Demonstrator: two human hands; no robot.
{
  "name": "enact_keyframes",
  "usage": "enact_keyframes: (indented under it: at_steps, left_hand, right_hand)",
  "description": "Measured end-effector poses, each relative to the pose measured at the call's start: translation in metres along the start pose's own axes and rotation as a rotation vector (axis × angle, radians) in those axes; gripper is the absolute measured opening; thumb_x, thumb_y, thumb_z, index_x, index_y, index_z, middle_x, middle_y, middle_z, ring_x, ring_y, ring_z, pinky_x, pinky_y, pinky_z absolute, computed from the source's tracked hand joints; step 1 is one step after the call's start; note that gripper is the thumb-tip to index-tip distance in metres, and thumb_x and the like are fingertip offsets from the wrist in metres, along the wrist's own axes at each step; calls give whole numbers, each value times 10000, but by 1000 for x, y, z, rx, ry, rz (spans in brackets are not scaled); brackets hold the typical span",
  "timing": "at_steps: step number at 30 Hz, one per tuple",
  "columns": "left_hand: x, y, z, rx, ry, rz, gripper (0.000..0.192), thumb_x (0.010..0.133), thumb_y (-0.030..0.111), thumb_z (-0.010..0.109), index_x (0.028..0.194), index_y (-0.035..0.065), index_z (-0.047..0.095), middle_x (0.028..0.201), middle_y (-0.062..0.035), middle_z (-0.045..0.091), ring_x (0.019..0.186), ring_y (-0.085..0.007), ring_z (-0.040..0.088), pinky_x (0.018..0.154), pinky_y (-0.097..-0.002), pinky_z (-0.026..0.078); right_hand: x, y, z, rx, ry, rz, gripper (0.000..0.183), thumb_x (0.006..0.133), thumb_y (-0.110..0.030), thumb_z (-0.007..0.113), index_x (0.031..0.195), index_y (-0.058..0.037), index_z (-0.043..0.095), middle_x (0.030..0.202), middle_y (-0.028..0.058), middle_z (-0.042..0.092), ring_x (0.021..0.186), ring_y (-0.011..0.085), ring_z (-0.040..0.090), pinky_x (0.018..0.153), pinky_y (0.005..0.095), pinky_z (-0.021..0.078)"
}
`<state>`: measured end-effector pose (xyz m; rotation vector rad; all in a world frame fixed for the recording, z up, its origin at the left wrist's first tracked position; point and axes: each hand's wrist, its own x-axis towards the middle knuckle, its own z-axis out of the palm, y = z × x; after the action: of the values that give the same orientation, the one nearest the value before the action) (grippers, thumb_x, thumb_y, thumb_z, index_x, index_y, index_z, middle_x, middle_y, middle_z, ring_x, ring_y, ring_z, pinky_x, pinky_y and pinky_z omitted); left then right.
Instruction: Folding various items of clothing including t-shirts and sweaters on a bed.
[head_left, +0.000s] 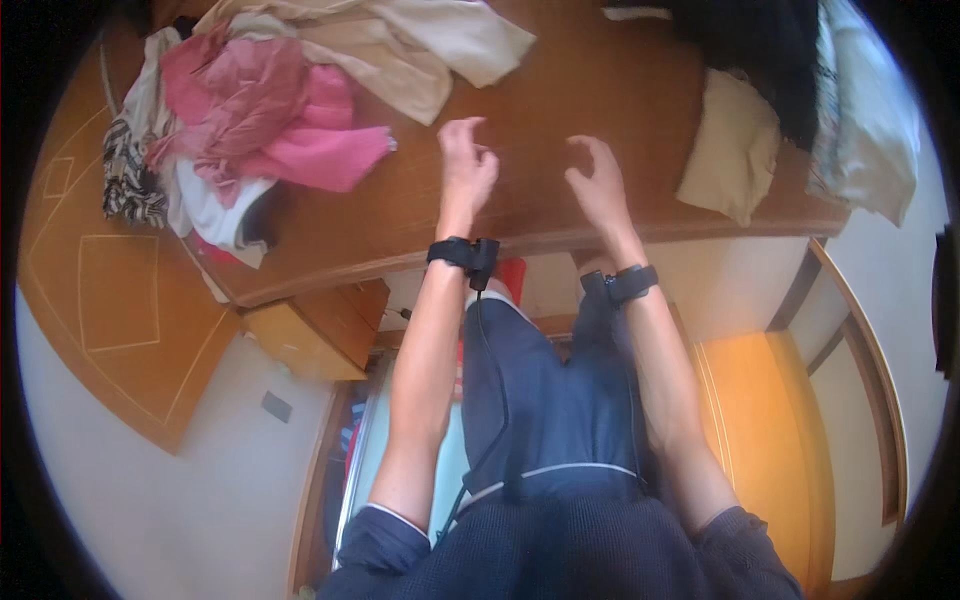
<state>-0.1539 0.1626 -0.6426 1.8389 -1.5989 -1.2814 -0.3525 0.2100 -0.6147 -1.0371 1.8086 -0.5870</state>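
Observation:
My left hand (466, 161) is over the brown wooden surface (540, 82), fingers curled but apart, with nothing in it. To its left lies a heap of clothes, with a bright pink garment (330, 150), a dusty-rose garment (255, 90) and a white garment (214, 199). Just beyond that hand are the ends of a beige garment (416, 82). My right hand (598, 176) faces it with thumb and fingers spread, also holding nothing. Nearest on its right is a folded tan cloth (731, 150). Whether either hand touches the surface cannot be told.
Black fabric (750, 45) and a pale, shiny cloth (862, 112) lie at the far right, the latter over the edge. A black-and-white patterned cloth (131, 176) hangs at the left end. Black straps with cables are on both wrists. Below the edge stands a wooden drawer box (315, 330).

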Motion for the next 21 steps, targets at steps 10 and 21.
enact_keyframes:
  at_steps: [10, 21]
  left_hand:
    - [18, -74, -207, 155, 415, -263, 636, 651, 59, 708, 1219, 88, 424, 1239, -254, 380, 1163, -418, 399, 1004, -447, 333]
    - [-70, 51, -318, -361, 331, -151, 318, 620, 83, 657, 924, 26, 583, 836, -208, 626, 812, -340, 629, 761, -367, 489]
  right_hand:
    - [56, -162, 213, 230, -304, -65, 480, 731, -174, 624, 1173, -2, 549, 1170, 189, 587, 1085, 269, 561, 941, 345, 427]
    - [-79, -250, 211, 630, -538, 37, 980, 592, -61, 726, 1438, -116, 236, 1380, 125, 369, 1262, 230, 383, 1034, 344, 352]
